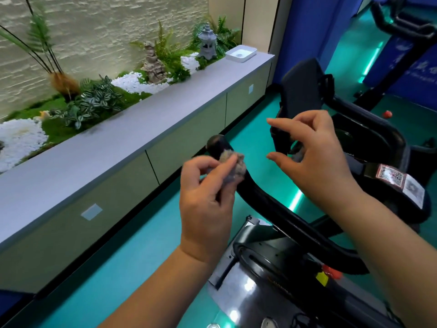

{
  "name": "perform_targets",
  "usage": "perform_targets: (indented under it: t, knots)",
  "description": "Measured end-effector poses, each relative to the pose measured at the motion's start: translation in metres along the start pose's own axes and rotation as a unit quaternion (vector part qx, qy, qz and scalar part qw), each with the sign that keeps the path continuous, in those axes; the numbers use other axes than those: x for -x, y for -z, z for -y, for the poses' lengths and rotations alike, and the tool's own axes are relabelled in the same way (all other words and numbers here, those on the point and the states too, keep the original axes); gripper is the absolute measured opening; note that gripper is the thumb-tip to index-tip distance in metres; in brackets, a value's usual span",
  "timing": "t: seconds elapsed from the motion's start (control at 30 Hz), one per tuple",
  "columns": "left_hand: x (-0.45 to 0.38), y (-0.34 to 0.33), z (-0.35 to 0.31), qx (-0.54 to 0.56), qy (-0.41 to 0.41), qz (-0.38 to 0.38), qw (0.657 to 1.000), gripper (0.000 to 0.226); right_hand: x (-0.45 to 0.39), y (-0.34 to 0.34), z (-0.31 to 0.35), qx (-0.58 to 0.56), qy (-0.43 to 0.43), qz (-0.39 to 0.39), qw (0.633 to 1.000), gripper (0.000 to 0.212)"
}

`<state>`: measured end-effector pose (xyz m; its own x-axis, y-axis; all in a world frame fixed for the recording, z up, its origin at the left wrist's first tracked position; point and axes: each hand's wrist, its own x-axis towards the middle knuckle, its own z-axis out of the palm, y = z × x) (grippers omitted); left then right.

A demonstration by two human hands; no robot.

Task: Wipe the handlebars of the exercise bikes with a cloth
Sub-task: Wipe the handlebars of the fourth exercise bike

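A black exercise bike stands in front of me, and its left handlebar (260, 200) curves up to a rounded tip (216, 144). My left hand (205, 197) pinches a small bunched grey cloth (233, 165) against the bar just below that tip. My right hand (314, 157) hovers over the middle of the handlebars with thumb and fingers spread and loosely bent, holding nothing. The bike's black console (302, 91) rises behind my right hand.
A long grey counter (118, 147) with green cabinet fronts runs along the left, with a planter of ferns, white pebbles and stone lanterns behind it. A white tray (241, 53) sits at its far end. A second exercise bike (402, 27) stands at the back right on the teal floor.
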<state>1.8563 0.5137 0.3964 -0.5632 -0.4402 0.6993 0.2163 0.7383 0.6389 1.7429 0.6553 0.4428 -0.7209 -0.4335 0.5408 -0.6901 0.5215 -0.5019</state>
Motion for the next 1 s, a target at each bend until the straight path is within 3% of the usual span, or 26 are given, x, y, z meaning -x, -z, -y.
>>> perform_targets:
  t: [0.1,0.27,0.43,0.53,0.67,0.83,1.0]
  knots:
    - [0.01,0.0,-0.003,-0.004,-0.001,-0.002,1.0,0.032,-0.001,-0.001,-0.009,-0.025,-0.002,0.044,0.999,0.061]
    - [-0.017,-0.006,-0.012,-0.051,0.044,-0.081,0.994,0.032,-0.013,-0.001,-0.024,-0.079,0.037,0.1,0.991,0.061]
    - [0.025,-0.026,-0.031,-0.096,0.046,-0.059,0.993,0.03,-0.02,0.001,-0.035,-0.092,0.094,0.141,0.981,0.059]
    - [0.014,-0.027,-0.032,-0.128,0.052,-0.09,0.986,0.027,-0.023,0.002,-0.04,-0.119,0.107,0.164,0.973,0.057]
    - [0.002,-0.03,-0.031,-0.162,0.085,-0.142,0.973,0.029,-0.025,0.003,-0.042,-0.137,0.126,0.179,0.966,0.055]
    - [0.046,-0.047,-0.045,-0.16,0.124,-0.13,0.971,0.033,-0.026,0.003,-0.048,-0.143,0.138,0.198,0.96,0.059]
    - [0.007,-0.034,-0.039,-0.169,0.14,-0.169,0.961,0.031,-0.028,0.003,-0.048,-0.163,0.133,0.198,0.957,0.051]
